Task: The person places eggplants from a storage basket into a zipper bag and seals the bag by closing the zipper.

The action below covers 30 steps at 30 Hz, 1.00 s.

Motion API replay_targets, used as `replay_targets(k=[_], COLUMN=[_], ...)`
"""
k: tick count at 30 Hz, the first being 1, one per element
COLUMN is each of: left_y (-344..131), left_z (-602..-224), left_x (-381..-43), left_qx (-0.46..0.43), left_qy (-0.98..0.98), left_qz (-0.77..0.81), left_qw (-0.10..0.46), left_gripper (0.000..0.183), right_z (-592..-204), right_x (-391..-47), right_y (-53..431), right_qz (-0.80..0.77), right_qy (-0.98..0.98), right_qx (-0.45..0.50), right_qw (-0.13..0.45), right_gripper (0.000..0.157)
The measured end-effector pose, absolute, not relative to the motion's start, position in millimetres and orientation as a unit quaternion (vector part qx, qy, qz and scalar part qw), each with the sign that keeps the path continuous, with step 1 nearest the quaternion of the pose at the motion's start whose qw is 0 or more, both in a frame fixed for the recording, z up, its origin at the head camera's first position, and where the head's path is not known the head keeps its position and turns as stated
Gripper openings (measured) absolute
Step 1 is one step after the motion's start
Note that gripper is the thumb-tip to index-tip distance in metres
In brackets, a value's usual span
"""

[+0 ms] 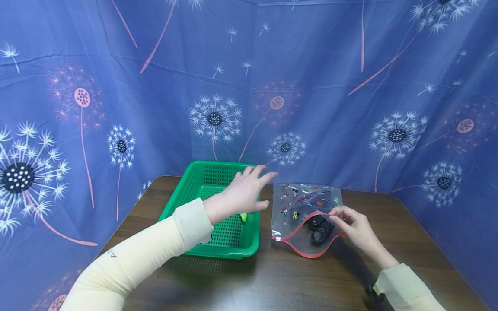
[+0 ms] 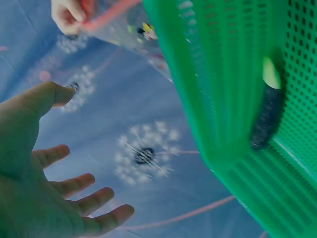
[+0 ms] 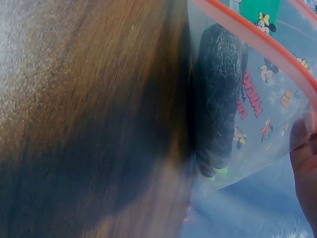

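A clear zip bag with cartoon prints and a red zip edge lies on the table, its mouth gaping toward me. My right hand pinches the upper lip of that mouth between thumb and fingers. Inside are dark, wrinkled toy eggplants, with green ends visible in the right wrist view. Over the right side of a green basket hovers my left hand, fingers spread and holding nothing. Another dark eggplant with a pale green end lies in the basket; from the head only its green tip shows.
Both the basket and the bag are on a brown wooden table, side by side with a narrow gap. A blue dandelion-print cloth hangs behind and around the table. The bag's white slider sits at its left corner.
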<state>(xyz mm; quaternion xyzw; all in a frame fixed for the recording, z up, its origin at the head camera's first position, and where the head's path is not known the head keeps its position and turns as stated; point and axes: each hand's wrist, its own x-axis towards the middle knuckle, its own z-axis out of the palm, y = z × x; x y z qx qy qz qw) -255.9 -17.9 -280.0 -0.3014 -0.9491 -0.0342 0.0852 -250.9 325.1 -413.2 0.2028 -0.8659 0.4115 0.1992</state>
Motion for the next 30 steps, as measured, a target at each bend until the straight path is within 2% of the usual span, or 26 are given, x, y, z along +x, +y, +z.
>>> replay_targets(k=[10, 18, 30], left_y=[-33.9, -43.0, -49.6], left_z=[-292.0, -306.4, -329.9], left_x=[-293.2, -317.6, -347.2], left_qx=[-0.239, -0.194, -0.160], left_qy=[-0.962, -0.965, -0.976], left_qz=[-0.127, -0.176, -0.149], left_qw=[0.033, 0.013, -0.012], left_gripper=[0.076, 0.078, 0.078], right_z=[-414.4, -415.9, -393.8], right_x=[-250.6, -251.9, -237.8], right_y=[326.0, 325.7, 310.6], right_qz=[0.413, 0.424, 0.419], right_qy=[-0.866, -0.861, -0.861], right_qx=[0.200, 0.202, 0.211], right_qw=[0.198, 0.196, 0.196], right_gripper=[0.011, 0.010, 0.011])
